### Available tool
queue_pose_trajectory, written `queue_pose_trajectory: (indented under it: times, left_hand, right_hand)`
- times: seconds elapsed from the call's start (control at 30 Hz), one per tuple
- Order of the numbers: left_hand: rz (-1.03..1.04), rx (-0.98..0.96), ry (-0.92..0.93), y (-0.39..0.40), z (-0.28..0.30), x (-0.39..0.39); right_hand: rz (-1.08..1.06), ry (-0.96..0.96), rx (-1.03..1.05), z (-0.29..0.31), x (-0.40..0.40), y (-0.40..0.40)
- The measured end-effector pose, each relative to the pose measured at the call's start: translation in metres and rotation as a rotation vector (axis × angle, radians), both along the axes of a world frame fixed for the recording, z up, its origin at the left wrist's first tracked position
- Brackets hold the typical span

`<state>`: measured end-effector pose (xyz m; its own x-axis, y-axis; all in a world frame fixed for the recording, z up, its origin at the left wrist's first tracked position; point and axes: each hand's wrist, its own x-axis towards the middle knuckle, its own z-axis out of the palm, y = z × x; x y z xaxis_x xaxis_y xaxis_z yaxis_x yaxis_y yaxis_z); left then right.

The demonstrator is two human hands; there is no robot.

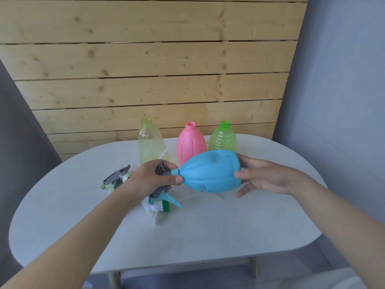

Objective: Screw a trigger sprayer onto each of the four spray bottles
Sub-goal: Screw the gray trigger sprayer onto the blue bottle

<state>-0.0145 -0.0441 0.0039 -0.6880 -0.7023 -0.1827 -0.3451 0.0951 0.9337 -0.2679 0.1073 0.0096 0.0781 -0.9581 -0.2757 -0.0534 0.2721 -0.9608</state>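
A blue bottle [210, 171] is held sideways above the table, neck pointing left. My right hand [264, 176] grips its base end. My left hand [154, 176] is closed on a grey and blue trigger sprayer [163, 193] sitting at the bottle's neck, its blue lever hanging down. Three open-necked bottles stand upright behind: a pale yellow clear one [150, 142], a pink one [190, 142] and a green one [223, 136]. A grey and pale green sprayer [115, 179] lies on the table to the left. A white and green sprayer [158, 209] lies under my left hand.
The white oval table [208, 236] stands against a wooden plank wall [145, 59]. Grey curtains hang at the left and right. A thin clear dip tube [200, 197] curves on the table below the blue bottle.
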Motion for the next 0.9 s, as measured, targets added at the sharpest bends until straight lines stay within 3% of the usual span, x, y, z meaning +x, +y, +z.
queue_pose_trajectory:
  times: [0.1, 0.27, 0.33, 0.47, 0.57, 0.73, 0.9]
  left_hand:
    - [-0.012, 0.009, 0.007, 0.0, 0.0, -0.001]
    - [-0.012, -0.04, 0.005, 0.0, 0.002, -0.002]
    - [-0.028, -0.016, 0.002, 0.0, 0.002, -0.002]
    - [-0.032, 0.022, 0.018, 0.0, 0.002, -0.002]
    - [-0.004, 0.006, 0.006, 0.001, 0.004, -0.003]
    - [-0.02, -0.051, 0.008, 0.004, 0.005, -0.002]
    - [-0.02, -0.015, -0.01, 0.002, 0.002, -0.001]
  right_hand:
    - [-0.023, 0.015, -0.033, 0.001, -0.002, 0.002]
    - [-0.168, 0.315, 0.165, -0.001, 0.01, -0.002]
    - [-0.15, 0.238, 0.173, -0.005, 0.014, -0.004]
    - [-0.128, -0.088, -0.008, -0.004, 0.01, -0.004]
    - [-0.162, -0.066, -0.05, -0.001, 0.007, -0.004]
    - [-0.166, 0.229, 0.189, -0.006, 0.016, -0.004]
    - [-0.158, -0.089, 0.067, -0.002, 0.015, -0.003]
